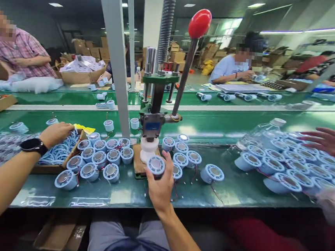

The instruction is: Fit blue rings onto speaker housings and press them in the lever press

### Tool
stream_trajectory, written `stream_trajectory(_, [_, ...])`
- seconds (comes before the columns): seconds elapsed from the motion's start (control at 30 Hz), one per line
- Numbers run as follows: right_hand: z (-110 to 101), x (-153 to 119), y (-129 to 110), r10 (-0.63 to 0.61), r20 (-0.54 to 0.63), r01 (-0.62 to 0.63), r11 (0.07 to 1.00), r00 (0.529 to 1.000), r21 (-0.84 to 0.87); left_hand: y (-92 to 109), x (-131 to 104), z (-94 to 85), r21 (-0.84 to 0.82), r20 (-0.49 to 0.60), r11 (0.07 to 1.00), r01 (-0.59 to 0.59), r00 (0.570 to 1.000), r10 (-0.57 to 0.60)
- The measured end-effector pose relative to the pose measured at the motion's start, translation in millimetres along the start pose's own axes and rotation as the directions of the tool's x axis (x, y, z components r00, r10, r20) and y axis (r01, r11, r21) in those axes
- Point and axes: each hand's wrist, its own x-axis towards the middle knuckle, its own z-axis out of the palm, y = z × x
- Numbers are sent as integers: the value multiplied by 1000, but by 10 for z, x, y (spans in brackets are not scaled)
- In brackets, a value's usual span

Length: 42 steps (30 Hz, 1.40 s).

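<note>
My right hand (162,181) grips a round light-blue housing (156,164) with a silver disc in its top, just in front of the hand press's white pressing head (149,149). My left hand (57,133), below a black watch, reaches into a cardboard box (79,143) of light-blue plastic rings (61,147). Its fingers are drawn together at the rings; whatever is between the fingertips is hidden. Several similar housings (89,170) with thin wires stand between the box and the press, and others (193,158) are to the press's right.
The press's lever, with a red knob (200,23), rises over the bench. On the right stand many more housings (286,180), a clear plastic bottle (260,133) and another person's hand (330,141). A grey post (114,58) stands behind the press. Co-workers sit across the green bench.
</note>
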Motion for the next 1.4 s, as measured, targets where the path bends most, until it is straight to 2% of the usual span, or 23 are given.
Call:
stream_trajectory(0.07, [-411,-102,84,-9,-50,3,993,999,-121,-37,-4,19,-30,-33,999,-40,999,39])
stream_trajectory(0.2, [-1200,-125,552,-16,-319,-117,912,948,-394,-102,-29,44,-86,-68,995,-52,997,46])
stream_trajectory(0.23, [-1323,-98,696,-27,-328,-128,888,944,-441,-123,-28,42,-90,-66,995,-29,998,23])
stream_trajectory(0.3, [-1458,-35,970,-46,-251,-88,863,967,-497,-161,-24,10,-96,-72,995,22,997,-29])
stream_trajectory(0.4, [-1495,79,1321,-69,-74,19,844,995,-536,-119,-69,-137,-94,-123,990,107,985,-118])
stream_trajectory(0.47, [-1504,179,1500,-62,21,62,813,998,-579,55,-181,-293,-113,-257,984,140,952,-165])
stream_trajectory(0.57, [-1523,339,1567,-25,72,68,722,997,-689,605,-501,-512,-155,-515,986,61,846,-134])
stream_trajectory(0.63, [-1471,406,1413,-58,107,119,672,992,-731,1125,-767,-559,-188,-597,980,-65,800,-61])
stream_trajectory(0.7, [-1318,424,1138,-118,255,269,652,960,-709,1691,-1001,-481,-247,-594,936,-251,802,58])
stream_trajectory(0.77, [-1088,412,860,-136,466,437,636,874,-635,2225,-1148,-292,-300,-545,866,-400,817,188])
stream_trajectory(0.83, [-866,403,692,-102,606,523,631,789,-573,2657,-1193,-40,-337,-494,832,-440,835,242])
stream_trajectory(0.9, [-738,416,666,-57,659,534,640,750,-553,2945,-1168,215,-380,-437,835,-399,873,218])
stream_trajectory(0.97, [-732,450,745,-21,666,518,647,745,-559,3089,-1119,424,-423,-379,843,-331,910,167])
stream_trajectory(1.07, [-881,511,944,-8,652,504,643,758,-577,3130,-1076,609,-469,-320,838,-279,938,134])
stream_trajectory(1.17, [-1098,560,1133,-2,645,499,636,764,-589,3116,-1083,662,-491,-285,832,-260,950,129])
stream_trajectory(1.27, [-1248,619,1220,17,649,496,630,761,-598,3123,-1094,659,-499,-259,831,-245,958,126])
stream_trajectory(1.33, [-1227,690,1176,15,652,502,625,758,-598,3137,-1092,656,-499,-256,833,-238,959,121])
stream_trajectory(1.4, [-1072,803,1054,3,664,518,623,748,-586,3148,-1085,656,-501,-258,835,-226,960,105])
